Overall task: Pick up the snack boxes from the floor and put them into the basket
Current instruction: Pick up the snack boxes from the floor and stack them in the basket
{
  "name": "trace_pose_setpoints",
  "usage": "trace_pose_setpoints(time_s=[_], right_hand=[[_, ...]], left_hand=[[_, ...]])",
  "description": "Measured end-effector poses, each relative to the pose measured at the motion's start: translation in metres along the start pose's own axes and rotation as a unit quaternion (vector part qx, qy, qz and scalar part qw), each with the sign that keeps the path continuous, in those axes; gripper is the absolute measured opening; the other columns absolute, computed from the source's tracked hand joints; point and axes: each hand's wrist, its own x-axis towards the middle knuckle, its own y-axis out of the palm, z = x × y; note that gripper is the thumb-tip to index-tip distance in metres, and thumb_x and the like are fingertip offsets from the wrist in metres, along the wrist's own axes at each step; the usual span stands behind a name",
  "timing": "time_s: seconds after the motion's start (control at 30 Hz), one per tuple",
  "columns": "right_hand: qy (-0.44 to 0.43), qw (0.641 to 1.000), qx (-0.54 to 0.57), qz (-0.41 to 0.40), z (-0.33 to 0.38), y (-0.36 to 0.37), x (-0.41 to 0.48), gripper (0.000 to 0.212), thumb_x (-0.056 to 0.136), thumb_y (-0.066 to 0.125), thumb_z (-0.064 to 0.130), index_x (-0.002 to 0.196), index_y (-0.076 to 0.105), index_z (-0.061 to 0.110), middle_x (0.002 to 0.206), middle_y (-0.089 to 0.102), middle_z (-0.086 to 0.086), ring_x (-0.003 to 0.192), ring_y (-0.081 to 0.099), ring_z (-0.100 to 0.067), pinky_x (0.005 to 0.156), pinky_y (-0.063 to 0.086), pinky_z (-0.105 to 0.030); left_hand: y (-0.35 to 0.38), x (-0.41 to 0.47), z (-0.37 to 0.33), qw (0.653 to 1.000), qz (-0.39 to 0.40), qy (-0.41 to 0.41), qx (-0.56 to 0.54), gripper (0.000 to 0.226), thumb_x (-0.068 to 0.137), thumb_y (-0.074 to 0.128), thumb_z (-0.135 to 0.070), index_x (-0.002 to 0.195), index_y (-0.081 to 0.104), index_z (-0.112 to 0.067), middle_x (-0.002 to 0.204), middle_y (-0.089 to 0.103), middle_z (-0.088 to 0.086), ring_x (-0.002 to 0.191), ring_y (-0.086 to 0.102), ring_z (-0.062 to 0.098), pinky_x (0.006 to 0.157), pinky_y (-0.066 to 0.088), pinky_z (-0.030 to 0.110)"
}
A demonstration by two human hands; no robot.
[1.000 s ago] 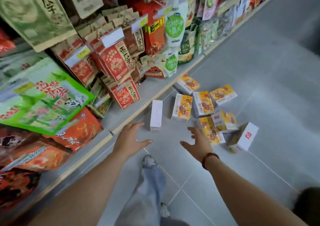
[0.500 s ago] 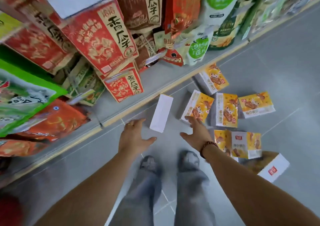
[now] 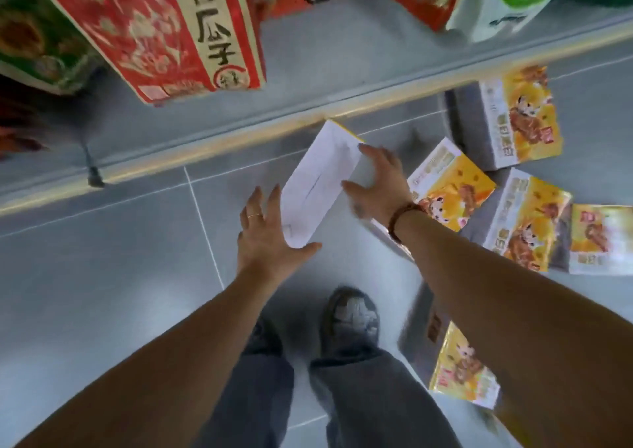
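Note:
A snack box showing its plain white side (image 3: 320,182) stands on the grey floor tiles just in front of the shelf edge. My left hand (image 3: 269,238) is spread open at the box's near left corner, fingers straight. My right hand (image 3: 378,182) is open at its right side, fingers reaching over the far edge. Several yellow snack boxes lie to the right: one (image 3: 452,187) under my right wrist, one (image 3: 517,118) by the shelf, two more (image 3: 527,221) (image 3: 603,238) farther right, and one (image 3: 462,368) near my right foot. No basket is in view.
The bottom shelf (image 3: 325,67) with its pale front rail runs across the top. A red seed bag (image 3: 164,29) and other snack bags hang over it. My shoes (image 3: 352,317) and grey trouser legs stand on the tiles below my hands.
The view has dropped much closer to the floor. Both hands have moved forward and now flank the white-sided box, the right one shifting left from the yellow box.

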Motion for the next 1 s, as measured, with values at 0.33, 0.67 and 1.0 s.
trace_pose_setpoints(time_s=[0.33,0.67,1.0], right_hand=[[-0.002,0.999,0.012,-0.048,0.001,0.024,0.067,0.058,0.078,0.073,0.031,0.128,0.049,0.014,0.128,0.052,-0.003,0.116,0.051,-0.019,0.086,0.035,-0.018],[-0.077,0.996,0.014,0.043,0.077,-0.028,-0.047,0.029,0.069,0.08,0.02,0.094,0.067,0.014,0.087,0.064,0.001,0.078,0.057,-0.012,0.07,0.045,-0.018],[-0.279,0.951,0.033,0.128,0.273,-0.071,-0.225,0.048,0.067,0.084,0.029,0.108,0.062,0.019,0.099,0.063,0.006,0.091,0.056,-0.009,0.07,0.04,-0.013]], left_hand=[[0.035,0.034,0.017,0.996,0.002,-0.03,-0.084,0.096,0.06,0.072,-0.029,0.141,0.019,-0.027,0.127,0.038,0.003,0.116,0.032,0.023,0.085,0.042,0.033],[-0.1,-0.061,0.036,0.995,0.043,0.0,-0.091,0.108,0.043,0.077,-0.061,0.137,0.03,-0.036,0.124,0.049,-0.003,0.113,0.045,0.021,0.09,0.048,0.036],[-0.332,-0.253,0.037,0.99,-0.09,-0.048,-0.102,0.112,0.03,0.074,-0.058,0.134,0.042,-0.035,0.116,0.053,-0.007,0.104,0.05,0.015,0.08,0.038,0.022]])
